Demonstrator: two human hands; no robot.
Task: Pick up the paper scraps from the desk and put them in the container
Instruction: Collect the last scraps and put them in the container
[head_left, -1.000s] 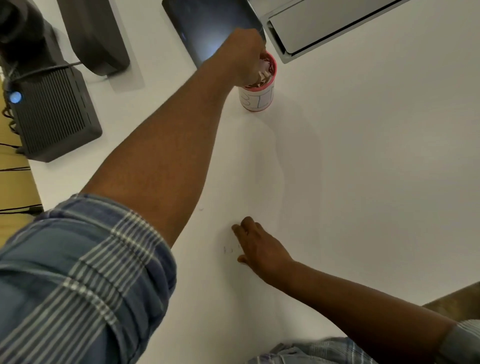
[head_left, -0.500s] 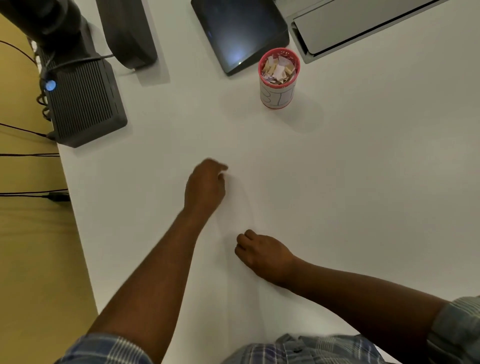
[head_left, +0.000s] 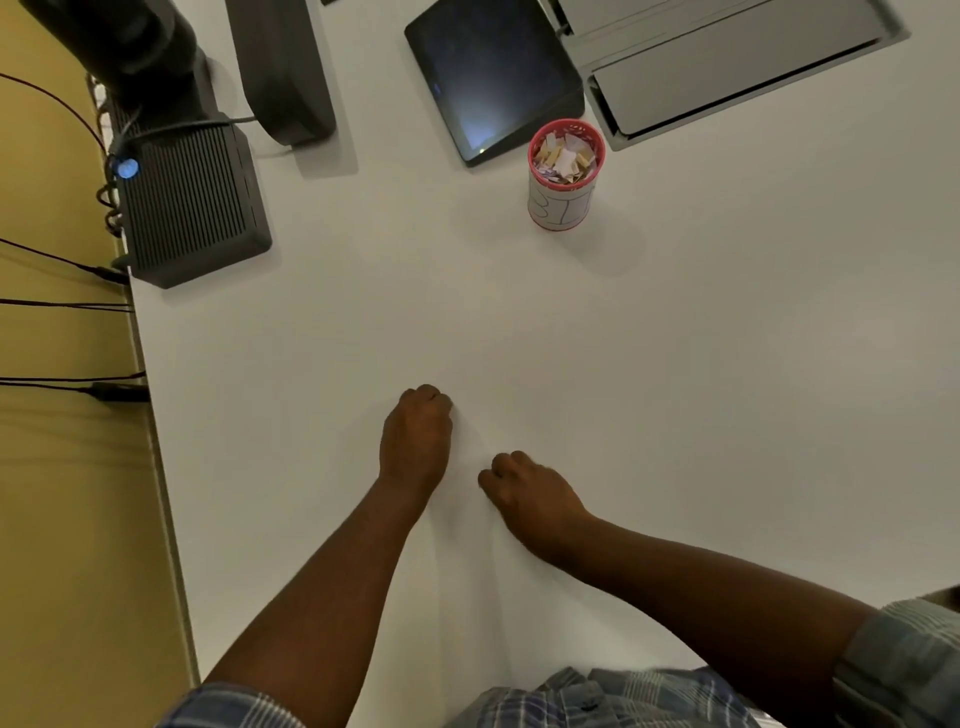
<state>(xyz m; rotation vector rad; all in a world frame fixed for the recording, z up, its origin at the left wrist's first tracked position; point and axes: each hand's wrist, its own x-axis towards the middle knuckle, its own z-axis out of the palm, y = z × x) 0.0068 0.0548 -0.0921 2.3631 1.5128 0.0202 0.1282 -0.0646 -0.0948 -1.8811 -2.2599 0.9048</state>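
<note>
A small round container (head_left: 563, 205) with a pink rim and a white hand-lettered label stands on the white desk (head_left: 727, 389) at the upper middle. It is full of paper scraps (head_left: 566, 158), white, tan and purple. My left hand (head_left: 415, 436) rests on the desk well in front of it, fingers curled under, with nothing visible in it. My right hand (head_left: 530, 493) lies just to the right and nearer to me, also curled with knuckles up, and nothing shows in its grip. No loose scrap shows on the desk.
A dark tablet (head_left: 488, 78) lies just behind the container, with a grey cable hatch (head_left: 727, 78) to its right. A black ribbed box (head_left: 192, 202) with a blue light and a dark stand (head_left: 280, 67) sit at the back left. Cables (head_left: 62, 301) run off the desk's left edge.
My left hand left the top of the container and drew back toward me, settling on the desk beside my right hand. The right hand stayed in place.
</note>
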